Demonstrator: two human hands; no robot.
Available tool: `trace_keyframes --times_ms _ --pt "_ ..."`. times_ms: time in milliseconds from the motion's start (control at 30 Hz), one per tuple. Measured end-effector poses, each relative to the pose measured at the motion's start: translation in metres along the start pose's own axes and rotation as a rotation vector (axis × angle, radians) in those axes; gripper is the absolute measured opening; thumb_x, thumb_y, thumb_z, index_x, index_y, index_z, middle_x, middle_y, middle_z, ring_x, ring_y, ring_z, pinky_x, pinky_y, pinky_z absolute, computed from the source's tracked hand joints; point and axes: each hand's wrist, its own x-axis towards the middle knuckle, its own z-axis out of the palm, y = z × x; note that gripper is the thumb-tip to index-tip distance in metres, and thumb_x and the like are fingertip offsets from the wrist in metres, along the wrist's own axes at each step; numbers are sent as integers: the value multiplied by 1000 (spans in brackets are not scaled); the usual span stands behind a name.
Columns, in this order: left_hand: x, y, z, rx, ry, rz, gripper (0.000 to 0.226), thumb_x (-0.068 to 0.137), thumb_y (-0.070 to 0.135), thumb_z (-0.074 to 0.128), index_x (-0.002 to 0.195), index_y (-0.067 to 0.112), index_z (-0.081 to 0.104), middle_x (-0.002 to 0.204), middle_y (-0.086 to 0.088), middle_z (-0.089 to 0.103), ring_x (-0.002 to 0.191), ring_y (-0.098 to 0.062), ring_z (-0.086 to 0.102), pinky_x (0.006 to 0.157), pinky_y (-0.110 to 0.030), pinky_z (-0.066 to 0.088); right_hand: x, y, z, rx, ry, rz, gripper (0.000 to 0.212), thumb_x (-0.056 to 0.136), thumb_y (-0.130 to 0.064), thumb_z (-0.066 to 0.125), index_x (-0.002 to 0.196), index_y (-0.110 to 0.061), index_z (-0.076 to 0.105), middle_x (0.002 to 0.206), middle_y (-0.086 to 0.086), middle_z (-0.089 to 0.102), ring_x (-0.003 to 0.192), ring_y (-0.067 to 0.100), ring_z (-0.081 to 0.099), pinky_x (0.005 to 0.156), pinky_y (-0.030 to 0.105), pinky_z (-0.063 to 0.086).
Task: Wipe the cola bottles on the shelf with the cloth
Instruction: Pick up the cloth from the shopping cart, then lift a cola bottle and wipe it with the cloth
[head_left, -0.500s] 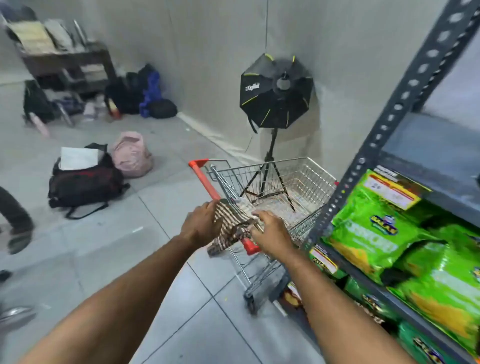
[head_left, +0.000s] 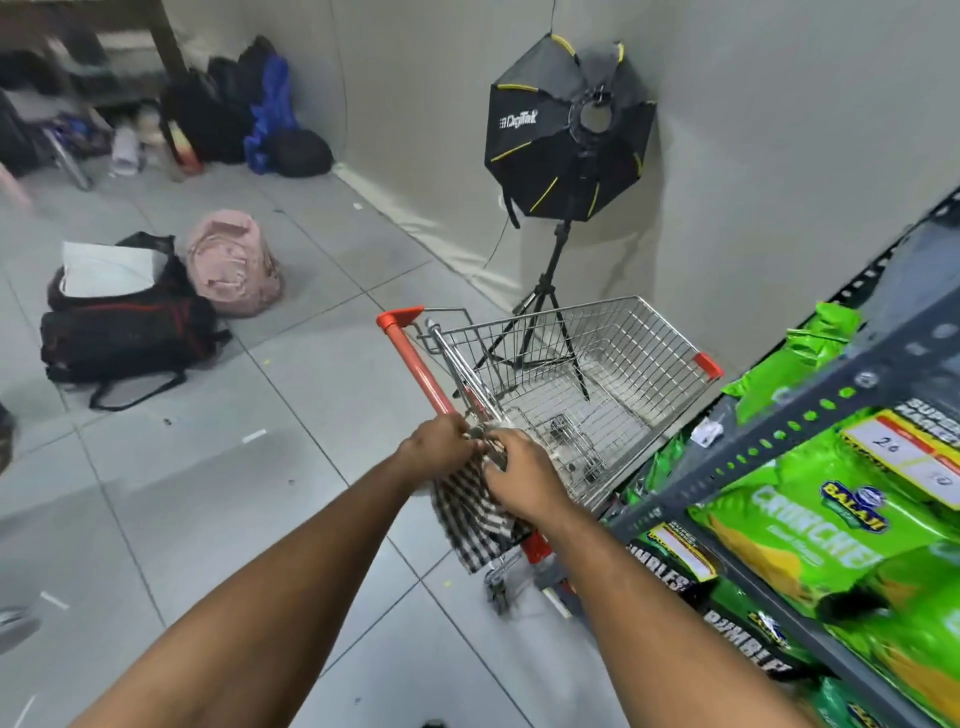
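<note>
We pinch the checked cloth (head_left: 475, 512) with both our left hand (head_left: 439, 447) and right hand (head_left: 522, 480) at the cart handle (head_left: 415, 366); soft, light, best bunched. No cola bottles visible.

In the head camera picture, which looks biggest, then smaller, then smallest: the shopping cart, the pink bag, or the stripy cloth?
1. Shopping cart
2. Pink bag and stripy cloth look about alike; the cloth is nearer and partly hidden by both hands, so I won't rank them.
</note>
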Motion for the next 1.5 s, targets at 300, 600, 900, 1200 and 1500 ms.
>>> trace_keyframes --times_ms 300,600,900,1200,1500 --pt "-46 127 -35 37 -267 541 15 97 23 62 108 21 71 103 2 71 95 -14 67 80 -23 53 -67 17 -106 -72 306 -93 34 79 -30 59 113 -34 60 110 -7 63 125 23 53 111 46 41" --pt "-138 286 21 -116 22 773 14 93 38 67 93 27 58 72 8 59 59 -8 50 55 -28 40 -218 57 -231 145 936 -244 21 83 -12 78 96 -28 72 88 -15 74 85 -5 67 76 16 51" --pt "-277 418 132 -721 -271 946 11 96 5 63 91 14 60 78 3 71 70 -10 60 67 -27 49 -395 113 -290 170 1409 -456 23 88 -29 78 107 -17 79 106 -9 77 102 2 71 91 20 54" --pt "-346 461 206 -811 -713 940 32 83 -7 67 114 -8 56 100 -16 74 88 -23 69 76 -27 56 -502 182 -313 -133 1435 -457 51 80 -23 82 126 -7 66 132 1 65 124 15 64 107 33 50" --pt "-361 468 227 -474 -426 1018 30 81 27 80 103 19 62 93 -1 72 86 -22 67 77 -37 55 -524 205 -317 -55 1342 -374 57 70 18 82 120 -7 74 124 -8 68 116 -7 63 100 11 48"
